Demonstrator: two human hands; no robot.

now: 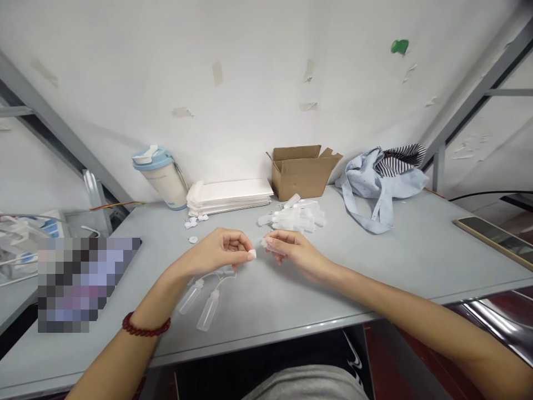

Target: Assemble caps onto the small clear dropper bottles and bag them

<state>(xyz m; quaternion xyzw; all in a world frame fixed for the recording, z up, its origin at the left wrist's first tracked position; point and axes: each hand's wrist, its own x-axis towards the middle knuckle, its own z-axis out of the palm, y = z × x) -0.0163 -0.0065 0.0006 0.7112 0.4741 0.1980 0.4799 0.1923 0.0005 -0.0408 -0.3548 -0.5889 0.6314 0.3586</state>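
My left hand [222,251] is closed in a pinch on a small white cap [252,254] above the grey table [375,266]. Just to its right, my right hand [291,251] grips a small clear plastic bottle [268,245], its end pointing toward the cap. The two hands are almost touching. Two finished clear bottles [202,303] with tethered caps lie on the table under my left wrist. A pile of several clear bottles [295,216] lies beyond my hands. Loose white caps [194,223] sit at the back left.
A cardboard box [302,169], a stack of white bags [229,195] and a blue-lidded cup [160,176] stand along the wall. A light blue cloth bag [381,183] lies at the right, and a phone [495,236] near the right edge.
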